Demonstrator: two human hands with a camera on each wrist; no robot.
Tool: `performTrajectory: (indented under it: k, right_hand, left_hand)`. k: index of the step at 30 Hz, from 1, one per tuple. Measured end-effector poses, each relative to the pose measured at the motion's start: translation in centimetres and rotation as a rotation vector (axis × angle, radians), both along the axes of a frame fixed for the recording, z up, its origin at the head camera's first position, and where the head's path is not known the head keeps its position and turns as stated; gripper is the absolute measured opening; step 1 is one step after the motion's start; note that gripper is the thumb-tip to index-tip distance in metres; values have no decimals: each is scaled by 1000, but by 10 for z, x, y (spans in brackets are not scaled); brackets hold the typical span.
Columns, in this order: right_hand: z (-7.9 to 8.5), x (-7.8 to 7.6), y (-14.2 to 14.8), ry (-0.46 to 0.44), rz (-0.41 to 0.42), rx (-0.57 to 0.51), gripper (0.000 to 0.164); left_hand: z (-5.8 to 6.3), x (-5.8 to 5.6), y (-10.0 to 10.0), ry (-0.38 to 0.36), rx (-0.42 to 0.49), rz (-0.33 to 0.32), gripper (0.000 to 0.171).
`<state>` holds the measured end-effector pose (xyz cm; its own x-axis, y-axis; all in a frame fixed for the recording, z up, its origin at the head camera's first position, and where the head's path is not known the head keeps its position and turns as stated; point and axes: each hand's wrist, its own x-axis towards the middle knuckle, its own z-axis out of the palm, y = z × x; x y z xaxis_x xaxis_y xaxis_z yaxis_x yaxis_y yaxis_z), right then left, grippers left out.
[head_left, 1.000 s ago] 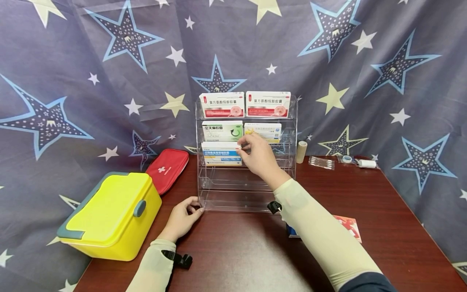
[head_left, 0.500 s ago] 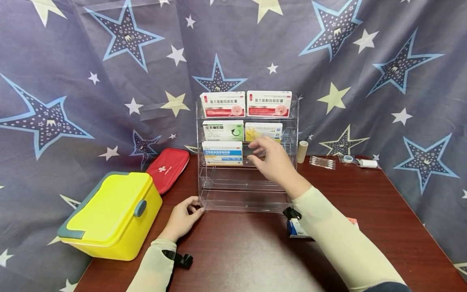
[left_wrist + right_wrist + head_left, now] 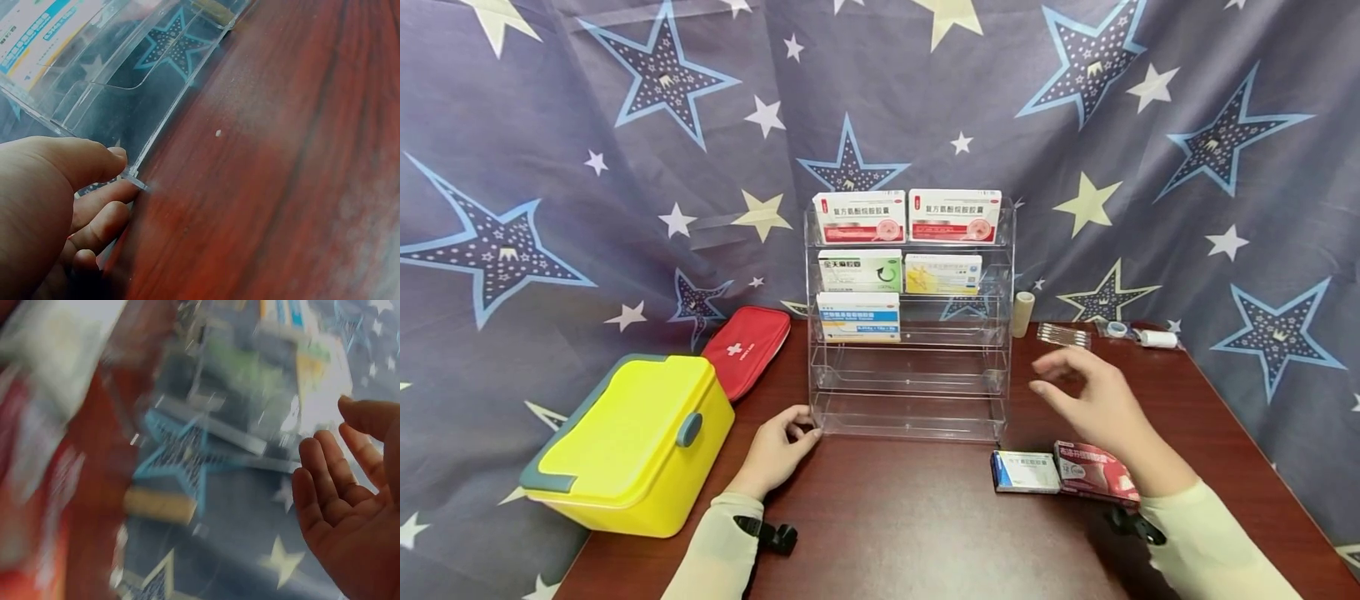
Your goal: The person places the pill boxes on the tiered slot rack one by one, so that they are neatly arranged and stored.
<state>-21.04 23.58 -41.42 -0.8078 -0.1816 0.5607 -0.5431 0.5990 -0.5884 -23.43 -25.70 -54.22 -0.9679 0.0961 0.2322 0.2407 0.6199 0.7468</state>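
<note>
A clear tiered display rack point(image 3: 910, 407) stands on the table, its lower left front corner pinched between the thumb and fingers of my left hand point(image 3: 778, 446). In the left wrist view, that thumb point(image 3: 94, 164) lies against the rack's clear side. My right hand point(image 3: 1097, 400) holds nothing, its fingers loosely bent, above and behind two medicine boxes. Those are a white and blue box point(image 3: 1027, 472) and a red box point(image 3: 1093, 473), partly behind my wrist. On the rack sit two red-and-white boxes point(image 3: 861, 218), a green-and-white box point(image 3: 860, 271), a yellow-and-white box point(image 3: 943, 274) and a blue-and-white box point(image 3: 858, 317).
To the left stands a yellow lidded bin point(image 3: 632, 442), with a red first aid pouch point(image 3: 747, 352) behind it. Behind the rack on the right are a tan roll point(image 3: 1022, 314), a packet of swabs point(image 3: 1064, 336) and a white roll point(image 3: 1157, 338). A starry curtain hangs behind.
My right hand has left the rack's middle tiers and moved right and down, over the two boxes on the table. The left hand stays at the rack's corner.
</note>
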Motion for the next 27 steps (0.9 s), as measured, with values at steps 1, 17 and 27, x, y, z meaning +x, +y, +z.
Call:
performTrajectory:
  k: [1,17,27]
  right_hand:
    - [-4,4,10,-18,-20,3,25]
    - [-68,33,129,-409,-40,119,52]
    - [-89,31,147,-434,82,145,57]
  left_hand:
    - [0,0,0,-1,1,1,27]
    - [-1,1,1,7,-7,-2,25]
    - [0,0,1,9,-5,-4,24]
